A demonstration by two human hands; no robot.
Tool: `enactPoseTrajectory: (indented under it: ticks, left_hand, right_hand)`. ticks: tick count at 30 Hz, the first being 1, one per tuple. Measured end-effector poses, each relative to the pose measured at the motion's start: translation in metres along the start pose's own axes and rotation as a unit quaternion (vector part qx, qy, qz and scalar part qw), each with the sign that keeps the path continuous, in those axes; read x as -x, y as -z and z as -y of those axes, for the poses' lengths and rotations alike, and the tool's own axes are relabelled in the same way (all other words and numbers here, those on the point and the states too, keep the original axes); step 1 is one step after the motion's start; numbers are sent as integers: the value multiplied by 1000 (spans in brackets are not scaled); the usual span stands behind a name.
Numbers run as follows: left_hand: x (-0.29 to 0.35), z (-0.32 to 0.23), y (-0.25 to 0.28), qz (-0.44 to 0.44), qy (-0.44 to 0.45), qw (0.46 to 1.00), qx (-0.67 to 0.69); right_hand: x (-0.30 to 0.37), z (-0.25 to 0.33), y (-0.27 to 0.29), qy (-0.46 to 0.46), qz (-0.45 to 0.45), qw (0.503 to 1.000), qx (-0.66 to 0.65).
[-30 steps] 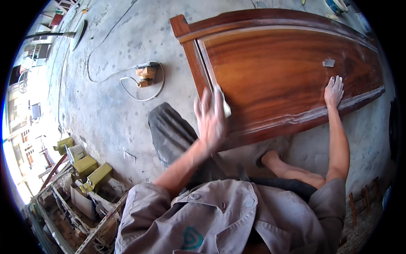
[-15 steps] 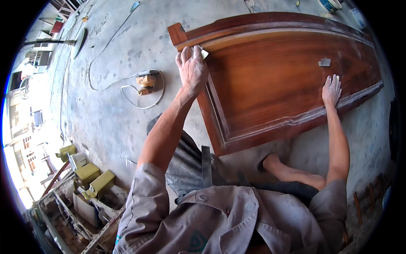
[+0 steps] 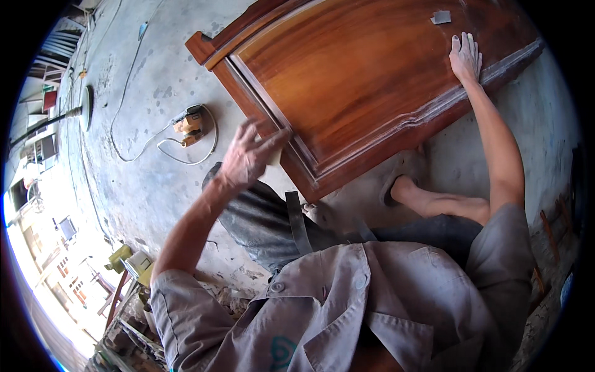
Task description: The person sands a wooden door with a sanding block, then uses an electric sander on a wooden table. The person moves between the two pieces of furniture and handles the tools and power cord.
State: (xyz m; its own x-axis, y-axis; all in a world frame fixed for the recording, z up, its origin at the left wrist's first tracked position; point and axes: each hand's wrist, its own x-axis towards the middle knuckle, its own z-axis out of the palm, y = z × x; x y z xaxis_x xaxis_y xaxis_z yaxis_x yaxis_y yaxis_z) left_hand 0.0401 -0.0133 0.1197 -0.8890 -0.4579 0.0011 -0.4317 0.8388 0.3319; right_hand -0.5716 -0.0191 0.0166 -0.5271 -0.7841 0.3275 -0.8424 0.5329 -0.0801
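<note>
A reddish-brown wooden panel (image 3: pixel 347 80) with a raised frame and whitish dust along its grooves lies in front of me. My left hand (image 3: pixel 248 152) is over the panel's left edge, fingers bent and slightly blurred. A pale folded piece of sandpaper (image 3: pixel 276 157) shows under its fingers. My right hand (image 3: pixel 466 59) lies flat on the panel's right part, fingers stretched out and holding nothing. Just beyond it, a small grey folded piece (image 3: pixel 441 17) rests on the wood.
An orange-and-black power sander (image 3: pixel 189 127) with a looped pale cord lies on the concrete floor (image 3: pixel 155 80) to the left. Farther left stands a round disc (image 3: pixel 87 109) on a dark rod. Yellowish containers (image 3: pixel 119 258) and scrap sit at lower left. My feet are near the panel's close edge.
My left hand has moved with the sandpaper from the panel's far left corner toward me along its left edge. My right hand stays flat on the panel. The view has shifted.
</note>
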Motion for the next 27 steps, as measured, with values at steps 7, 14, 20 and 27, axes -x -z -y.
enactPoseTrajectory:
  ticks: [7,14,20,27]
  left_hand:
    - [6,-13,-5,19,-41,999,-9]
    - [31,-97,-20,57,67,982,166]
    - [-16,-109,-39,47,39,985,162]
    - [8,-104,-34,65,24,992,103]
  right_hand:
    - [4,0,3,-1,11,1000,1]
    - [3,7,4,5,4,1000,-5]
    - [0,-10,-1,40,-41,997,51]
    - [11,23,32,-51,34,998,23]
